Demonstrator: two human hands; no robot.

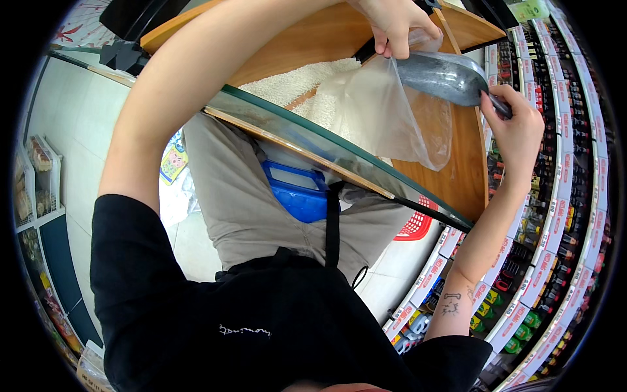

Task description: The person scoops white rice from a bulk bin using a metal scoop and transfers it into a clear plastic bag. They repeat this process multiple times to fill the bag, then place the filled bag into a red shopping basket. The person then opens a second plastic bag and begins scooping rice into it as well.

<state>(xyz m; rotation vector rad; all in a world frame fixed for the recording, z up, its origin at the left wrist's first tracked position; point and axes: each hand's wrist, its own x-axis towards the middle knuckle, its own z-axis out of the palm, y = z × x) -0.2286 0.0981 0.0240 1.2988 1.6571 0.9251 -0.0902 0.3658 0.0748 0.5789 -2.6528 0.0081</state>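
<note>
With my left hand (399, 27) I pinch the rim of a clear plastic bag (365, 103) over a wooden bin (463, 152). The bag hangs from my fingers, its lower part spread over the white rice grains (294, 81). My right hand (519, 117) grips the dark handle of a metal scoop (441, 76). The scoop's front end is at the bag's mouth, just below my left fingers. I cannot tell how far it reaches inside. No grains show on the visible face of the scoop.
A glass panel (338, 139) crosses between my body and the bin. Below it are a blue plastic container (299, 196) and a red basket (416, 220). Shelves of bottles (521, 333) curve along the right. White wire baskets (46, 171) stand at the left.
</note>
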